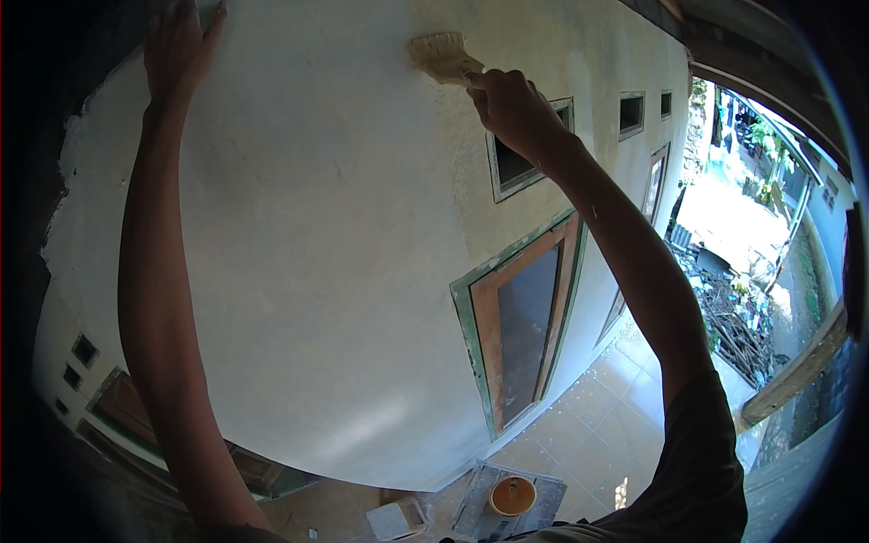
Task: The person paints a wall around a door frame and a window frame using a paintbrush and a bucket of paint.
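My right hand (519,112) is closed round the handle of a wide paintbrush (441,58), whose pale, paint-coated bristles meet the upper wall (305,224). Around the brush the wall looks yellowish, while the broad area left of it is whiter. High at the left, my left hand (178,51) lies with its fingers spread near the wall's top edge; its fingertips are partly cut off by the frame. I see nothing held in it. Far below, a round orange-brown container (512,495) rests on a grey board (472,499).
A small dark opening (499,166) and a green-framed window (478,326) sit in the wall below my right hand. A pale rectangular container (390,522) is on the tiled floor (584,424). A wooden pole (794,370) slants at the right, near a debris pile (736,326).
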Demonstrator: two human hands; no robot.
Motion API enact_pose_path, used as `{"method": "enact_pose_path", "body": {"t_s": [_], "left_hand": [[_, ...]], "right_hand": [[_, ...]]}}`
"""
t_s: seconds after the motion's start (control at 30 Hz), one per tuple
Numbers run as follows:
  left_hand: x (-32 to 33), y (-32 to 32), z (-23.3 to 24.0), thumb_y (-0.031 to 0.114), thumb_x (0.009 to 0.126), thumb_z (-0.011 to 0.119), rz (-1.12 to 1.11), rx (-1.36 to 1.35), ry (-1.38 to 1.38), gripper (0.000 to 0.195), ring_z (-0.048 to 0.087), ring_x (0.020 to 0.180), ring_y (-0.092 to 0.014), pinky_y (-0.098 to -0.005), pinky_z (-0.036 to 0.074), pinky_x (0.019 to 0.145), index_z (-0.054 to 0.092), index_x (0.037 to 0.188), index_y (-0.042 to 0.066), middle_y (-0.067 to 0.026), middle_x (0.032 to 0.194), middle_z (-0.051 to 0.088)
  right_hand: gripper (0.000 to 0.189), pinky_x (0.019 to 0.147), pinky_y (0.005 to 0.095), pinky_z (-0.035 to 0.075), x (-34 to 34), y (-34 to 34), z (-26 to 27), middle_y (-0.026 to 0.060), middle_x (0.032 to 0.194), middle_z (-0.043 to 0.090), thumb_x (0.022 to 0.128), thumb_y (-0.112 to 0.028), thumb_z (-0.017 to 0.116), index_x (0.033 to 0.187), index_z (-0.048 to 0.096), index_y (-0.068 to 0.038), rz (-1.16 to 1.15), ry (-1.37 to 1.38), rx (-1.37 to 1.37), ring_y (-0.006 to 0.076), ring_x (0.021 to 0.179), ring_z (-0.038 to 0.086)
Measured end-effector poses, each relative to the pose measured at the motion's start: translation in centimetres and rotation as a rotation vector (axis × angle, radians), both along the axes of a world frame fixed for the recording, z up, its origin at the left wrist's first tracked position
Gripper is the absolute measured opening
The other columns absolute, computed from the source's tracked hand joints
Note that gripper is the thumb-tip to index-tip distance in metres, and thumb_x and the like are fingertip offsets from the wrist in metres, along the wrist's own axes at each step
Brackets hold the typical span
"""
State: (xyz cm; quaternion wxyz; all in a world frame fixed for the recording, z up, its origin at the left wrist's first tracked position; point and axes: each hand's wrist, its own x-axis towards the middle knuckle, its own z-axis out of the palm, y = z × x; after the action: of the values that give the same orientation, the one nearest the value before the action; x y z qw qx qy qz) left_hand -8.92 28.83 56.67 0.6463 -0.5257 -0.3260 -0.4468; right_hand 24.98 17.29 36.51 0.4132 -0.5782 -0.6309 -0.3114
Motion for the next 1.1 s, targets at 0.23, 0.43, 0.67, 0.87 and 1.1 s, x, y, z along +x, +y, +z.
{"method": "enact_pose_path", "body": {"t_s": [0.23,0.43,0.67,0.87,1.1], "left_hand": [[-0.3,-0.5,0.3,0.047,0.091,0.041,-0.028,-0.043,0.038,0.053,0.053,0.100,-0.035,-0.0438,0.042,0.086,0.056,0.109,-0.001,-0.0199,0.106,0.057],[-0.6,0.2,0.7,0.046,0.091,0.040,-0.003,-0.023,0.053,0.053,0.053,0.099,-0.036,-0.0436,0.042,0.087,0.055,0.109,-0.001,-0.0205,0.106,0.057],[-0.5,-0.1,0.3,0.046,0.091,0.041,0.017,0.070,0.077,0.051,0.053,0.097,-0.035,-0.0434,0.043,0.084,0.056,0.106,0.000,-0.0198,0.104,0.056],[-0.6,0.0,-0.5,0.048,0.090,0.043,0.038,0.076,0.022,0.050,0.054,0.098,-0.033,-0.0464,0.043,0.083,0.056,0.107,0.003,-0.0176,0.107,0.055],[0.2,-0.7,-0.9,0.048,0.090,0.042,0.046,0.015,0.012,0.050,0.053,0.101,-0.032,-0.0459,0.043,0.085,0.054,0.109,0.004,-0.0169,0.109,0.055]], "right_hand": [[0.022,0.051,0.0391,0.054,-0.4,-0.6,-8.8,0.0176,0.065,0.060,0.086,-0.008,0.049,0.105,0.058,-0.001,-0.025,-0.087,-0.047,0.0315,0.059,0.064],[0.035,0.054,0.0366,0.053,-1.2,-2.3,-16.4,0.0161,0.075,0.061,0.081,-0.004,0.052,0.117,0.055,-0.004,-0.088,-0.072,-0.249,0.0286,0.063,0.064],[0.034,0.059,0.0391,0.053,-1.3,-4.2,-22.4,0.0178,0.079,0.062,0.082,-0.004,0.050,0.115,0.055,-0.003,-0.059,0.002,-0.415,0.0299,0.070,0.065],[0.016,0.057,0.0426,0.052,-1.5,-6.4,-23.9,0.0197,0.071,0.062,0.084,-0.014,0.055,0.092,0.065,-0.004,-0.082,0.001,-0.531,0.0333,0.064,0.064],[0.016,0.059,0.0445,0.051,-0.4,-6.8,-24.0,0.0194,0.071,0.063,0.083,-0.017,0.056,0.088,0.066,-0.005,-0.097,0.052,-0.489,0.0333,0.065,0.064]]}}
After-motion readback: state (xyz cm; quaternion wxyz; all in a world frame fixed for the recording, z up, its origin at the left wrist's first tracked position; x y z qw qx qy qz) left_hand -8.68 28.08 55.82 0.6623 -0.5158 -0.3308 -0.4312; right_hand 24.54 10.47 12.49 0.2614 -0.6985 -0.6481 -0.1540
